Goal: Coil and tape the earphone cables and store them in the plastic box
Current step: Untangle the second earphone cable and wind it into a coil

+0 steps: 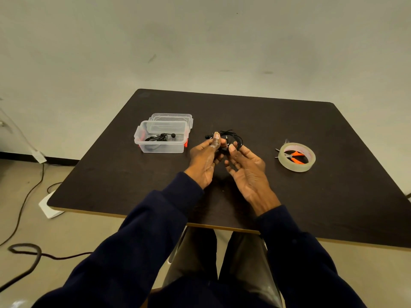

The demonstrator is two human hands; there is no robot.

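Holds the black earphone cable coil (234, 137) over the dark table (244, 112), pinched thumb-to-fingers in the left hand (205, 157) and again in the right hand (246, 167), probably to stop the loops springing apart before taping. Has the tape roll (295, 168), laid over orange-handled scissors (297, 157), within right reach, and the open plastic box (162, 148), with another coiled earphone (158, 137) inside, just left. Shows no readable brand, label or writing.

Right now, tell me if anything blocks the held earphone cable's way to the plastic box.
Nothing visible does. The plastic box sits open left of the earphone cable, its lid behind it; only bare table lies between.
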